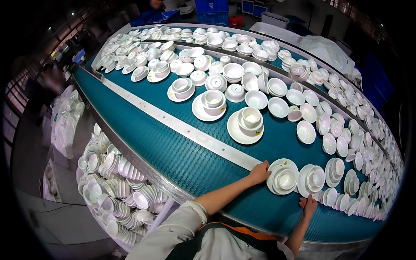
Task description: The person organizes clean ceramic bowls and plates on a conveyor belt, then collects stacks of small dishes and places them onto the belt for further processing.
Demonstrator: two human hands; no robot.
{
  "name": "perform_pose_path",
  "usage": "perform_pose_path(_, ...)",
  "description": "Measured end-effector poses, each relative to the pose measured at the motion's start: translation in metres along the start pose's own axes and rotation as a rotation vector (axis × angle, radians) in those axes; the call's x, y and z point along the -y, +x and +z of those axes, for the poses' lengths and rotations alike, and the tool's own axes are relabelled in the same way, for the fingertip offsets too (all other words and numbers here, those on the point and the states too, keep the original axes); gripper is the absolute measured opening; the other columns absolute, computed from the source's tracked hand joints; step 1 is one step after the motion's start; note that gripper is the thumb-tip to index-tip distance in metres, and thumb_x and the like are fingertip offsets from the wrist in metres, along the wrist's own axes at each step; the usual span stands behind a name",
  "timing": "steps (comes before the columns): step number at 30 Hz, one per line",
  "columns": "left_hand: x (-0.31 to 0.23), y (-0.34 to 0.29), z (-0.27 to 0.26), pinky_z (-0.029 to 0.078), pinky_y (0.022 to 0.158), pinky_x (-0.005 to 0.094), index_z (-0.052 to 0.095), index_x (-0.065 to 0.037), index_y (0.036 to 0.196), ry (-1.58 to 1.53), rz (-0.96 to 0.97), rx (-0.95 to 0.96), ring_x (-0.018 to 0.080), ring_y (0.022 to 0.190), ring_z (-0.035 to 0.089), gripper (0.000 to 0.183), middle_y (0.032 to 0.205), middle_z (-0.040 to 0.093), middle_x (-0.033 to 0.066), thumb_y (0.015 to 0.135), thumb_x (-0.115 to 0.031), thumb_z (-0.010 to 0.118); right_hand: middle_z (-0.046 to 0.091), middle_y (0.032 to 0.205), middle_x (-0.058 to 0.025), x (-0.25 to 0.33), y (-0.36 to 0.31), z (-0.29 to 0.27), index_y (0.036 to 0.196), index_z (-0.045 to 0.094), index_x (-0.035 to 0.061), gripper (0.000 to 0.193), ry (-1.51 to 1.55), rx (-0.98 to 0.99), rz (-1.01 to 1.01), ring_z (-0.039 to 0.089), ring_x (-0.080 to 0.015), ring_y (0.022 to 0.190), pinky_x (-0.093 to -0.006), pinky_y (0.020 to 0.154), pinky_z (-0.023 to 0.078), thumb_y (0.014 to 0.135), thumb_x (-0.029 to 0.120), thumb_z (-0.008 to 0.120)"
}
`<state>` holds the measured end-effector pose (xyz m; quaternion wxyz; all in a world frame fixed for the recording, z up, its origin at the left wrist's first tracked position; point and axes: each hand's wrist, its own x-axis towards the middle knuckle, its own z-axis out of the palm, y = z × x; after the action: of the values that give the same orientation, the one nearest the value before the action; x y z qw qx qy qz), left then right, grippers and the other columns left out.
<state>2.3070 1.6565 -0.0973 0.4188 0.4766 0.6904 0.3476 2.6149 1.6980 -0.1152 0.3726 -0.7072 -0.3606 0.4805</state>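
My left hand (260, 172) is closed at the left rim of a white plate (274, 185), which bears a white bowl with a smaller cup in it. Just right of it stands a second white plate (302, 182) with bowls stacked on it. My right hand (308, 206) has its fingers curled at the near rim of that second plate; its grip is partly hidden. Both sets rest on the green conveyor belt (190, 169). Farther right is another stacked set (334, 172), tilted in this view. Beyond my left hand sits a plate with a bowl and a cup (245, 126).
A metal divider strip (173, 125) runs along the belt. Many white bowls (234, 72) crowd its far side, with more past a second rail. At my lower left, a large tub (162, 216) is heaped with bowls. Blue crates (211, 12) stand at the back.
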Motion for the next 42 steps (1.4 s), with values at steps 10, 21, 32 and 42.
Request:
perform_pose_path(10, 0.101, 0.023, -0.246, 0.052, 0.054, 0.0313, 0.046, 0.011, 0.082, -0.712, -0.201, -0.783, 0.0205, 0.060, 0.057, 0.027, 0.067, 0.050, 0.0106, 0.082, -0.016, 0.046, 0.059, 0.083, -0.0135, 0.090, -0.139, 0.185, 0.111, 0.041, -0.0037, 0.032, -0.070, 0.722, -0.307, 0.061, -0.0166, 0.071, -0.0235, 0.051, 0.049, 0.083, 0.010, 0.050)
perform_pose_path(21, 0.126, 0.066, -0.257, 0.039, 0.038, 0.0251, 0.051, 0.002, 0.085, -0.561, -0.057, -0.425, 0.0157, 0.045, 0.052, 0.016, 0.062, 0.056, 0.0092, 0.080, -0.011, 0.046, 0.058, 0.077, -0.0182, 0.067, -0.053, 0.313, 0.093, 0.039, -0.0055, 0.020, 0.056, 0.383, -0.087, 0.062, -0.0233, 0.055, -0.0275, 0.043, 0.051, 0.079, 0.004, 0.049)
perform_pose_path(32, 0.197, 0.112, -0.284, 0.040, 0.041, 0.0306, 0.056, 0.007, 0.062, 0.042, 0.052, -0.261, 0.0165, 0.042, 0.049, 0.046, 0.050, 0.053, 0.0101, 0.082, -0.034, 0.048, 0.059, 0.084, -0.0156, 0.060, -0.104, 0.304, 0.118, 0.032, 0.0027, 0.044, -0.045, 0.161, -0.317, 0.060, -0.0233, 0.070, -0.0343, 0.058, 0.048, 0.081, 0.017, 0.049)
perform_pose_path(42, 0.021, -0.076, -0.136, 0.040, 0.036, 0.0233, 0.044, -0.002, 0.091, -0.339, -0.080, 0.031, 0.0140, 0.044, 0.051, 0.026, 0.059, 0.052, 0.0080, 0.087, -0.027, 0.046, 0.059, 0.092, -0.0084, -0.002, -0.197, 0.079, 0.107, 0.049, 0.0005, 0.025, 0.043, 0.654, -0.257, 0.058, -0.0121, 0.081, -0.0245, 0.068, 0.048, 0.086, 0.015, 0.045)
